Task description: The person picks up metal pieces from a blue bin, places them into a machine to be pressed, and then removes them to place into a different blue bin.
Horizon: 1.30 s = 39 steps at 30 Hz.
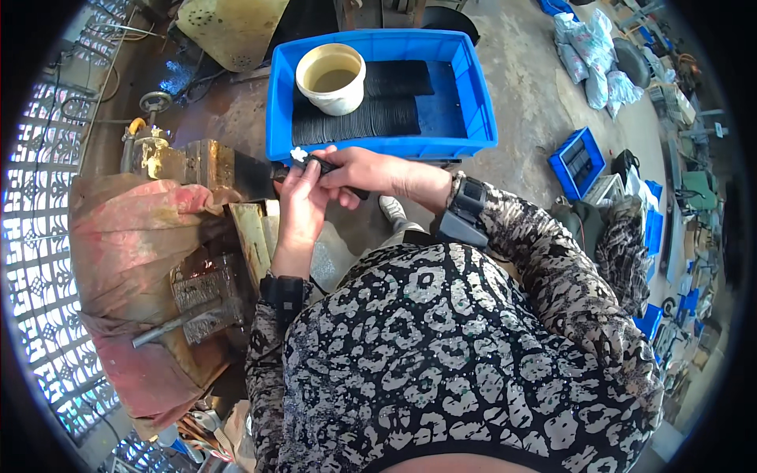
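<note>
Both hands are closed on one small dark piece (323, 165), held in front of the body near the crate's near wall; the left hand (302, 201) pinches it between thumb and fingers, and the right hand (359, 171) curls over it from the right. A white tuft (298, 154) shows at its far left end; whether it is fixed there cannot be told. The likeliest mishap is a slip: the piece is slim and the grip mostly at the fingertips, so uneven pressure could twist it loose, and the tuft, if unattached, could drop. Pose: the left forearm rises steeply from the near side with the fingers pointing far; the right forearm crosses in from the right, almost level, its wrist slightly bent. Beyond the hands lies the blue crate (386, 147) with rows of thin black strips (371, 120) and, at its left, a pale bucket (335, 102). The bucket's footing is hidden; if it rests partly on strips, a knock could tilt it. To the left, a stained cloth (130, 252) drapes beside a metal block (201, 290); a sleeve brushing the block could catch.
</note>
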Each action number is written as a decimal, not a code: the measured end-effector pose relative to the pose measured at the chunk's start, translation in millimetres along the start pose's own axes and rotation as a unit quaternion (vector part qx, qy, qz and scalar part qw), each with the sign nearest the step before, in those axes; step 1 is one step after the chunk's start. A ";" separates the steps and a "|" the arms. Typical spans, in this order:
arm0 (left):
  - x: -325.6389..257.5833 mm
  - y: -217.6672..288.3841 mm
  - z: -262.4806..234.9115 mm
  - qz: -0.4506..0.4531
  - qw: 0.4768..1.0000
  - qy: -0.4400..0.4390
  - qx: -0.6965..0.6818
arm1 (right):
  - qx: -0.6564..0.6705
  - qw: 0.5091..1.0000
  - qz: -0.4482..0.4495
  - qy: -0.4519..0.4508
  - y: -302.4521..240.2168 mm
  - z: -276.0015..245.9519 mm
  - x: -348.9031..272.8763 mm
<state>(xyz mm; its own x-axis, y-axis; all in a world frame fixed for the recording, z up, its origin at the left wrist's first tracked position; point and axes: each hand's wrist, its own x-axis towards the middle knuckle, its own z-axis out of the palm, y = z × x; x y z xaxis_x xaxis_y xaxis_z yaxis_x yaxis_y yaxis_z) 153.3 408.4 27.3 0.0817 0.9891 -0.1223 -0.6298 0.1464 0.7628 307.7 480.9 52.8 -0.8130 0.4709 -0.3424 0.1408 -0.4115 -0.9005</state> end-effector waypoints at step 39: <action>-167.7 22.1 -97.5 0.362 0.458 0.547 0.600 | -0.746 0.644 0.039 0.162 -85.1 -72.4 82.7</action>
<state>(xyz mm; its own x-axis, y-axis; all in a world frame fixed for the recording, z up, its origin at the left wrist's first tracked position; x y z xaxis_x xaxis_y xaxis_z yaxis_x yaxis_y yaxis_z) 50.3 244.3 2.8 -0.6625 0.2802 0.6947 0.7454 0.3379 0.5747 269.4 611.4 81.7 -0.6440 0.7321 -0.2221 0.7573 0.6512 -0.0491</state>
